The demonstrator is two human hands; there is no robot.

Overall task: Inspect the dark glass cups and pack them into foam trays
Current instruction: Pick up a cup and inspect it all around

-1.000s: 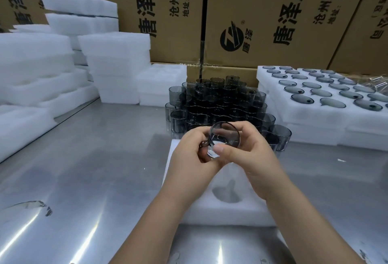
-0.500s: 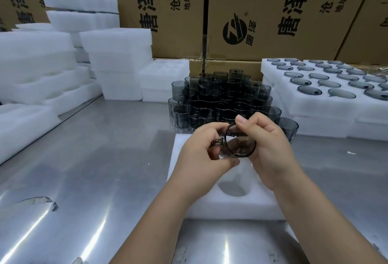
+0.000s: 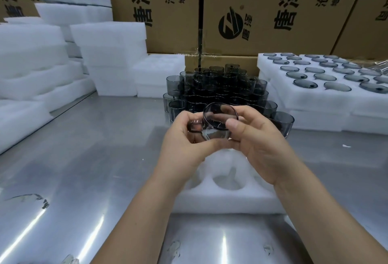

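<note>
Head view | left hand (image 3: pixel 189 139), right hand (image 3: pixel 259 146): both grips clamped on one dark glass cup (image 3: pixel 219 117); mouth faced the camera, probably for inspection | cup was above foam tray (image 3: pixel 226 202) on desk (image 3: pixel 84 169); unpacked.

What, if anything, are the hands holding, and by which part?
One dark glass cup: the left hand grips it at the handle side, and the right hand pinches its wall below the rim.

Dark cup (image 3: pixel 219 119) tilted, held above foam tray (image 3: pixel 222 202).
</note>
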